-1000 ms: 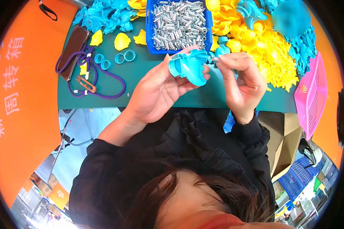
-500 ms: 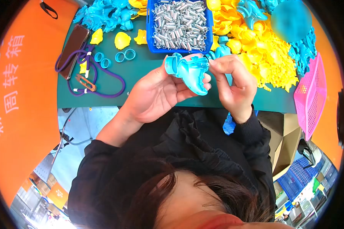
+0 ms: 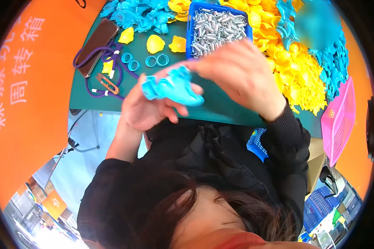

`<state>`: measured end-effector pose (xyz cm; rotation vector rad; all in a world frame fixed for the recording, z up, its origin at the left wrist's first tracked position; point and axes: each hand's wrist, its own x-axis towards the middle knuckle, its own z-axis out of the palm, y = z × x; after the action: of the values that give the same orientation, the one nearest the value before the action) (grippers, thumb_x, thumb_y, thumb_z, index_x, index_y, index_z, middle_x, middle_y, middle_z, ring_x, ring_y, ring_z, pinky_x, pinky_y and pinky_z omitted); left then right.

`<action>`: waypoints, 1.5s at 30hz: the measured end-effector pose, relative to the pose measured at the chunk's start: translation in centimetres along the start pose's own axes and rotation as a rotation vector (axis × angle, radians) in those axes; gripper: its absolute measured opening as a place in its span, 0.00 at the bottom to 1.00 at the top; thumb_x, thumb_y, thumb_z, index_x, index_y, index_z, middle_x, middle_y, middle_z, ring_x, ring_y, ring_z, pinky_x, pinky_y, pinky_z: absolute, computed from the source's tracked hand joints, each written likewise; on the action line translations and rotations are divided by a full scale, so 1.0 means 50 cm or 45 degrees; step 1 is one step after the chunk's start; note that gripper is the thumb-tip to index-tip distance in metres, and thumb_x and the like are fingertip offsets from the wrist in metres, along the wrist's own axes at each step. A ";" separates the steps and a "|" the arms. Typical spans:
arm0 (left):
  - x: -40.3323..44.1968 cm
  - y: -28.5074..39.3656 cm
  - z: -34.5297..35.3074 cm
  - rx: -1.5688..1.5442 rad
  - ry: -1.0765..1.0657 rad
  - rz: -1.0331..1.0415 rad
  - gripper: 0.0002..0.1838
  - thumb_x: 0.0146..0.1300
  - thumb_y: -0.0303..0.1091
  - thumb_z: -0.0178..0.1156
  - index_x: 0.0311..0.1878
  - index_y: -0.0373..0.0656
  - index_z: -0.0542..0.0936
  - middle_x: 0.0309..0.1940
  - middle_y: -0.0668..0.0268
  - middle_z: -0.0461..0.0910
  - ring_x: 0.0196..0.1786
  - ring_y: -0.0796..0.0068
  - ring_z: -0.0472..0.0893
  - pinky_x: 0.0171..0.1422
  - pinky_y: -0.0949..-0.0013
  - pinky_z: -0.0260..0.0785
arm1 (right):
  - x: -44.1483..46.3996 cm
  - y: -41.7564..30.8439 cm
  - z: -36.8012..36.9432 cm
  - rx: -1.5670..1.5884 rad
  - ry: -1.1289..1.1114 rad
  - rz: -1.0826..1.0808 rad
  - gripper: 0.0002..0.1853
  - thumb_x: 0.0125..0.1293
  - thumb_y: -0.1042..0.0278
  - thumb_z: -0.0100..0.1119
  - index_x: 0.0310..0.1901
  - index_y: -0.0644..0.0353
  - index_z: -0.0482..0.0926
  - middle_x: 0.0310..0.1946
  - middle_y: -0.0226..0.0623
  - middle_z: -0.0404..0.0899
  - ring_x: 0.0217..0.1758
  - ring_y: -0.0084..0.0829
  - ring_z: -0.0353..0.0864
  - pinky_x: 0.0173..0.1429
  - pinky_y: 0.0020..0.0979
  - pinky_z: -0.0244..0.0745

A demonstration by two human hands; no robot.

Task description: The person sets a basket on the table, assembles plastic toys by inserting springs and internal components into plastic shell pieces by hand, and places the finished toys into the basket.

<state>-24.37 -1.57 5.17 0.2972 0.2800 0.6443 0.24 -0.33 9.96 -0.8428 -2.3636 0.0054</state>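
A shiny turquoise plastic shell part [image 3: 178, 89] with a short collar at its left end rests in the fingers of my left hand [image 3: 142, 108], above the near edge of the green table. My left hand is closed around it from below and behind. My right hand [image 3: 243, 76] is smeared by motion, close to the upper right of the part. Its fingertips are blurred, so I cannot make out what they hold. Just beyond it stands a blue tray [image 3: 190, 35] full of small metal springs [image 3: 218, 29], partly covered by my right hand.
Yellow shells [image 3: 293, 70] and turquoise parts [image 3: 330, 64] are heaped at right; more turquoise parts [image 3: 139, 15] lie at back left. Turquoise rings [image 3: 163, 60], a phone [image 3: 97, 45], purple cord [image 3: 86, 85] and thread snips [image 3: 108, 84] lie at left. A pink basket [image 3: 338, 120] hangs right.
The part has moved left and tilted in my left hand. My right hand, which was pinching at the part's edge, has come away and is in fast motion. The view has shifted too.
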 end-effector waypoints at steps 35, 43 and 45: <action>0.084 -0.059 0.004 1.026 0.001 0.536 0.49 0.46 0.45 0.75 0.67 0.29 0.63 0.61 0.48 0.71 0.64 0.58 0.72 0.69 0.58 0.63 | -0.067 -0.060 -0.001 1.663 0.001 1.161 0.10 0.68 0.64 0.58 0.39 0.64 0.78 0.33 0.25 0.78 0.35 0.14 0.72 0.42 0.19 0.69; 0.090 -0.064 -0.005 1.075 0.033 0.607 0.49 0.44 0.45 0.75 0.66 0.30 0.65 0.60 0.49 0.72 0.63 0.59 0.72 0.68 0.58 0.63 | -0.078 -0.060 0.012 1.797 0.083 1.162 0.11 0.69 0.63 0.58 0.39 0.64 0.79 0.32 0.25 0.78 0.35 0.14 0.71 0.42 0.19 0.68; 0.092 -0.068 -0.004 1.014 0.052 0.616 0.48 0.44 0.45 0.76 0.66 0.30 0.65 0.60 0.49 0.72 0.63 0.58 0.73 0.69 0.58 0.63 | -0.078 -0.061 0.015 1.793 0.098 1.174 0.11 0.69 0.63 0.58 0.39 0.64 0.79 0.32 0.25 0.78 0.35 0.14 0.71 0.42 0.19 0.68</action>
<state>-19.07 -1.22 3.04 1.1404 0.5069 0.9980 0.43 -4.85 7.82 -0.9564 -1.1290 1.6813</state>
